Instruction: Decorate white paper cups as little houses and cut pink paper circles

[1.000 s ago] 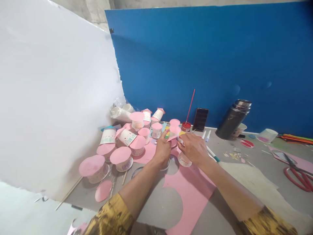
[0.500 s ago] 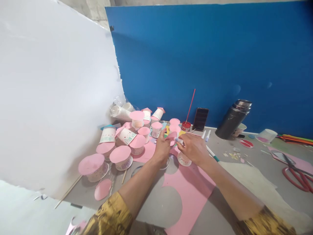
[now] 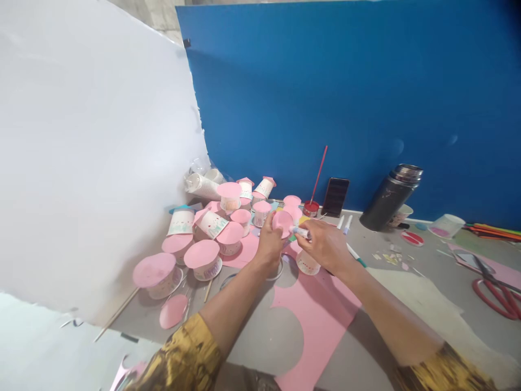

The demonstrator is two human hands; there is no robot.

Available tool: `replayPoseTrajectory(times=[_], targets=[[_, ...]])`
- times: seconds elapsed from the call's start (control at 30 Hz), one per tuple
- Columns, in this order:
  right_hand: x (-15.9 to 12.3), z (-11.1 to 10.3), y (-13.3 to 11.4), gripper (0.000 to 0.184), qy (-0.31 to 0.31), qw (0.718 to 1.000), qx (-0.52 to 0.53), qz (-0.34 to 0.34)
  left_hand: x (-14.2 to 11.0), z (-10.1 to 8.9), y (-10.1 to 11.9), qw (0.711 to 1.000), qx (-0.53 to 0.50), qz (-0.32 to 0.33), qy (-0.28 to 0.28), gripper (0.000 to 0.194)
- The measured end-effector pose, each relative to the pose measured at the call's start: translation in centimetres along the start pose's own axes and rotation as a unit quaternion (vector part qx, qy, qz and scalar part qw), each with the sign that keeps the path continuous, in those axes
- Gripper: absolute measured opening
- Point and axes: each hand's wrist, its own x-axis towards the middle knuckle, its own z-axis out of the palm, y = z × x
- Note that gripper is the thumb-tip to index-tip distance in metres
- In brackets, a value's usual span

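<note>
My left hand (image 3: 269, 243) pinches a small round pink paper disc (image 3: 282, 224) and holds it tilted up above the table. Between the fingers of my right hand (image 3: 324, 241) is a slim white-and-blue tube (image 3: 302, 232), its tip at the disc's right edge. Whether the tube is glue or a marker is too small to tell. Just below my right hand stands a decorated white paper cup (image 3: 308, 264). Under both forearms lies a sheet of pink paper (image 3: 317, 320) with round pieces cut from it.
Several paper cups with pink disc tops (image 3: 202, 255) crowd the left side. A phone (image 3: 335, 196), a red tin (image 3: 310, 208) with a stick and a dark flask (image 3: 391, 198) stand along the blue board (image 3: 325, 81). Red-handled scissors (image 3: 494, 288) lie at the right.
The pink disc has turned in my left hand and now shows its round face to me. The tube stays at its right edge. The view has shifted slightly.
</note>
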Motion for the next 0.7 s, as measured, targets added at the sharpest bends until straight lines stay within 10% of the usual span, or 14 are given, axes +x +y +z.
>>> replayPoseTrajectory(times=[0.3, 0.7], targets=[[-0.2, -0.6, -0.5, 0.014, 0.000, 0.995, 0.099, 0.015, -0.2, 0.4, 0.9, 0.995, -0.060, -0.056, -0.053, 0.019], [-0.2, -0.9, -0.9, 0.014, -0.042, 0.999, 0.025, -0.006, -1.1, 0.7, 0.3, 0.995, -0.002, -0.039, -0.091, 0.044]])
